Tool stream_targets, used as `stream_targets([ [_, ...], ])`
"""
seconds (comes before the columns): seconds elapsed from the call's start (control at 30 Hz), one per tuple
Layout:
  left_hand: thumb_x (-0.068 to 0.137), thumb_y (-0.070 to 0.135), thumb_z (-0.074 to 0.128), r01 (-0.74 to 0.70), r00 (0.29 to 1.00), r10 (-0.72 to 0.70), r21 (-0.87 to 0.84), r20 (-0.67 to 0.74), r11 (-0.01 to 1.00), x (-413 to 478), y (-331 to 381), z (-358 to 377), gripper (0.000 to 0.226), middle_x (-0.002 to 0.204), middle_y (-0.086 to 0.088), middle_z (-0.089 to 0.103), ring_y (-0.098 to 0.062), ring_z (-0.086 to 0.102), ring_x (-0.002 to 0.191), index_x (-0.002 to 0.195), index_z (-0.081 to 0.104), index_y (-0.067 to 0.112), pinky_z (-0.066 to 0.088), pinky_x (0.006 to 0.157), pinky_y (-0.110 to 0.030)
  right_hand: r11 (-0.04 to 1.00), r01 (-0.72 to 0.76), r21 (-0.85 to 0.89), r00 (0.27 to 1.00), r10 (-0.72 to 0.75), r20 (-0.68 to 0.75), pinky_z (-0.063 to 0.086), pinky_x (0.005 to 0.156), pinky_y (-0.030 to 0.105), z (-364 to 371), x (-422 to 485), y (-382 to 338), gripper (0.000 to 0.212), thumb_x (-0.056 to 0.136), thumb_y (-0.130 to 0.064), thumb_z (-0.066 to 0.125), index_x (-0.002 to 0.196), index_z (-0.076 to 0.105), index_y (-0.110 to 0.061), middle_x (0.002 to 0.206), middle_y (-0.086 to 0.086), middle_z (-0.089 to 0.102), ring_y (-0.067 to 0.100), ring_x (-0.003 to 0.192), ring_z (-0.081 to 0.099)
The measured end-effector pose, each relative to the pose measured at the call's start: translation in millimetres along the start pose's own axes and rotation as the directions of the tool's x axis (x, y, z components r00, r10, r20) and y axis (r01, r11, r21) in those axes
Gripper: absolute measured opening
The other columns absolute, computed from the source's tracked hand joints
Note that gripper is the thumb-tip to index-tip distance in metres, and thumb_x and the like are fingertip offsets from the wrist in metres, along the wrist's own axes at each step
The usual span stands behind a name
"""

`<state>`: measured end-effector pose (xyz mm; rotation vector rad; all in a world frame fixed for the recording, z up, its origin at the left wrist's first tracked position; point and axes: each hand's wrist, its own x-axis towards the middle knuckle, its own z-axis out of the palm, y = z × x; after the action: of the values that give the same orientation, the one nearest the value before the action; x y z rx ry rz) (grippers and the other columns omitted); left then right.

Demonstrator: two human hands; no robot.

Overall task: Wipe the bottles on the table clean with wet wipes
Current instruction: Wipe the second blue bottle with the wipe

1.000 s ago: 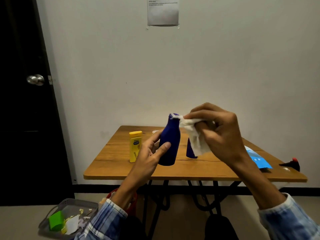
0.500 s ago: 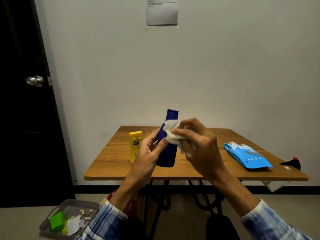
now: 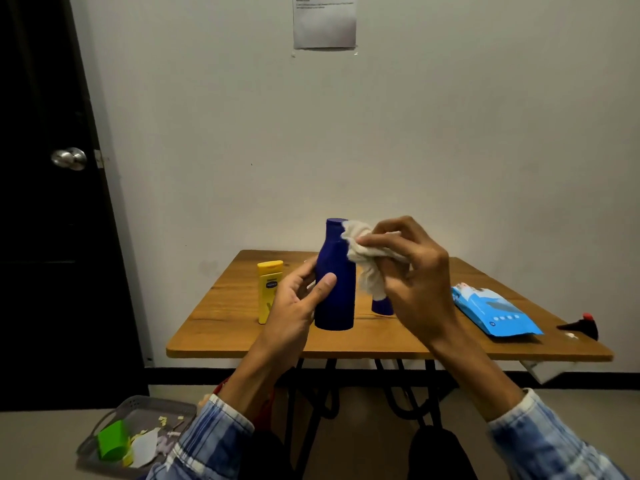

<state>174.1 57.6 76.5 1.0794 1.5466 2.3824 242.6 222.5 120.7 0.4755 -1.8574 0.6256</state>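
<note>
While the grip of our left hand [image 3: 294, 306] wraps the blue bottle [image 3: 335, 292], upright before the worktop [image 3: 381, 339], our right hand [image 3: 419, 275] pinches the wet wipe [image 3: 367, 259] against its neck; we judge the neck wiping underway, and the body calls for downward strokes next.

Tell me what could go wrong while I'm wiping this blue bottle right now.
1. The left hand grips the blue bottle low on its body, while the right hand rubs the wet wipe up at the neck; that push could tip or twist it loose.
2. The yellow bottle stands upright just beside the left hand, so a stray knock might topple it.
3. The wipe's loose tail hangs in front of a second blue bottle, and may snag it.
</note>
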Motion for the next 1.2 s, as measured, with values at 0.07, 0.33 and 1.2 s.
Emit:
stream_targets([
  [0.07,0.094,0.016,0.057,0.031,0.999,-0.032,-0.087,-0.01,0.996,0.6,-2.7,-2.0,0.043,0.132,-0.008,0.067,-0.024,0.063,0.124,0.136,0.056,0.014,0.057,0.092,-0.033,0.997,0.061,-0.055,0.991,-0.054,0.12,0.056,0.081,0.017,12.9,-15.5,4.6,0.022,0.085,-0.001,0.071,0.106,0.072,-0.006,0.117,0.006,0.058,0.013,0.102,0.062],
  [0.33,0.091,0.02,0.061,0.037,0.993,-0.049,-0.103,-0.11,0.994,6.7,-13.6,-9.7,0.047,0.133,-0.012,0.065,-0.025,0.065,0.12,0.137,0.054,0.011,0.059,0.085,-0.032,1.0,0.014,0.0,0.951,-0.013,0.309,0.057,0.078,0.022,15.4,-69.1,21.7,0.021,0.085,-0.023,0.065,0.102,0.073,-0.015,0.115,-0.005,0.059,0.006,0.101,0.061],
  [1.2,0.101,0.001,0.051,0.244,0.956,-0.28,0.292,0.09,0.925,125.1,-180.9,89.3,0.034,0.133,-0.013,0.062,-0.024,0.06,0.123,0.134,0.051,0.006,0.05,0.1,-0.036,0.921,-0.369,0.121,0.842,0.387,-0.375,0.055,0.076,0.021,-85.7,-64.8,97.0,0.019,0.086,0.007,0.067,0.097,0.075,-0.008,0.1,0.004,0.064,0.012,0.095,0.065],
])
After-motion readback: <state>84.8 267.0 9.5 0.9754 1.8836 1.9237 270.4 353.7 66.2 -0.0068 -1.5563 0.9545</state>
